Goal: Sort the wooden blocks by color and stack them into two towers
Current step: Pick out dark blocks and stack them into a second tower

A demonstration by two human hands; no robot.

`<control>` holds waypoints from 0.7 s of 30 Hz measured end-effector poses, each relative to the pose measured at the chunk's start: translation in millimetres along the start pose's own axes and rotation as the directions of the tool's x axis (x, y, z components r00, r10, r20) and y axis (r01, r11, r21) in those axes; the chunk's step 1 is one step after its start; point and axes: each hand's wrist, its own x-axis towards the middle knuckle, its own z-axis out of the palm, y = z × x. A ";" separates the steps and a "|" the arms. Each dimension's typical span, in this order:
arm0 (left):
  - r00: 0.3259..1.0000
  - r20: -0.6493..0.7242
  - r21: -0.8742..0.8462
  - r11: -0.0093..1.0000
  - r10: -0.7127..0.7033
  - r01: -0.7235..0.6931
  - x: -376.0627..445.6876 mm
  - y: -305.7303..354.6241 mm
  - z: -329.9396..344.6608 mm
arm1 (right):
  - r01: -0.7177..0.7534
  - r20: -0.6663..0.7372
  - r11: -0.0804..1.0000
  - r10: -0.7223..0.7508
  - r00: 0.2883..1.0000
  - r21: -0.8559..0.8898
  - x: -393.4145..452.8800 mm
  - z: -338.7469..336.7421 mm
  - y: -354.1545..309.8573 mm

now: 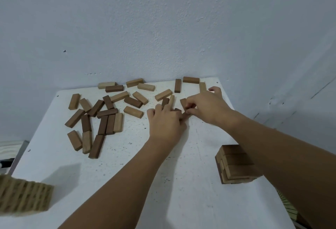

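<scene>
Light tower (23, 195) stands nearest; beyond it, left hand (166, 121) and right hand (205, 107) both pinch one dark block (185, 115).

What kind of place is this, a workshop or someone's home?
Probably a plain room at home, though I can't be sure: a small white table pushed into a corner of bare painted walls, with loose wooden blocks scattered on it like a tabletop game.
</scene>
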 end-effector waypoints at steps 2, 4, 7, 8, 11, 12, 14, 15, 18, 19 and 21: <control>1.000 -0.014 -0.003 1.000 -0.008 0.008 -16.0 -9.2 -1.0 | 0.013 0.021 1.000 -0.013 1.000 -0.016 -3.8 -2.2 -8.7; 0.999 -0.029 -0.037 0.999 -0.026 0.025 -31.2 -21.1 -2.3 | 0.022 0.035 0.999 -0.021 0.999 -0.045 -5.2 -3.8 -20.0; 0.997 -0.057 -0.087 0.995 -0.060 0.055 -53.3 -37.4 -5.8 | 0.066 0.079 0.996 -0.061 0.995 -0.066 -7.2 -3.5 -36.8; 0.995 -0.066 -0.098 0.993 -0.071 0.064 -61.5 -42.8 -6.9 | 0.074 0.110 0.996 -0.068 0.992 -0.051 -8.7 -3.1 -42.1; 0.991 -0.086 -0.103 0.990 -0.103 0.094 -85.4 -58.9 -12.5 | 0.086 0.170 0.994 -0.073 0.983 -0.071 -17.1 -2.6 -56.4; 0.990 -0.085 -0.101 0.989 -0.114 0.105 -92.9 -65.1 -15.1 | 0.087 0.172 0.993 -0.072 0.983 -0.085 -21.0 -1.8 -60.5; 0.987 -0.073 -0.093 0.987 -0.140 0.133 -107.4 -75.9 -20.9 | 0.079 0.166 0.992 -0.062 0.984 -0.096 -30.0 1.7 -68.2; 0.986 -0.070 -0.088 0.985 -0.152 0.145 -114.2 -80.5 -23.7 | 0.078 0.164 0.992 -0.062 0.985 -0.095 -35.5 3.5 -72.8; 0.978 -0.058 -0.104 0.976 -0.200 0.193 -133.2 -90.4 -30.1 | 0.091 0.170 0.992 -0.075 0.983 -0.089 -55.2 7.4 -90.1; 0.975 -0.046 -0.124 0.970 -0.216 0.209 -139.3 -92.8 -31.2 | 0.096 0.169 0.992 -0.081 0.982 -0.080 -62.9 8.8 -97.2; 0.972 -0.016 -0.154 0.961 -0.233 0.228 -149.8 -96.8 -33.6 | 0.096 0.156 0.995 -0.092 0.983 -0.023 -78.9 13.7 -111.7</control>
